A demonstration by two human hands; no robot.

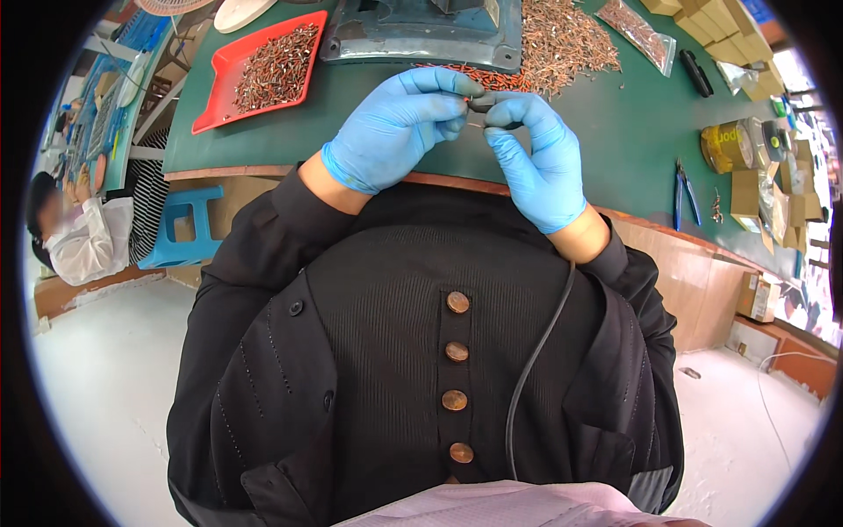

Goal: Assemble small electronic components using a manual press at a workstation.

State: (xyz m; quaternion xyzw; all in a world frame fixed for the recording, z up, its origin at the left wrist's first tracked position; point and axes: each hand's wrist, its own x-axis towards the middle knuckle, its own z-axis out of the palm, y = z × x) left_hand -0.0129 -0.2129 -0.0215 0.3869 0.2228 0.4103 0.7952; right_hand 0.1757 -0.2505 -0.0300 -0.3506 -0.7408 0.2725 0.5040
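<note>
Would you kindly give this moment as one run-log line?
left hand: gloved, pinching tiny piece; right hand: gloved, fingertips alongside; piece type: unclear; red tray: holds small parts; pliers: on table

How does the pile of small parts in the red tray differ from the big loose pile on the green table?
The tray pile sits inside the red tray; the loose pile lies directly on the green table. The tray pile is smaller, while the loose pile spreads wider. The tray pile looks darker, the loose pile paler. Both are heaps of small, thin pieces.
</note>
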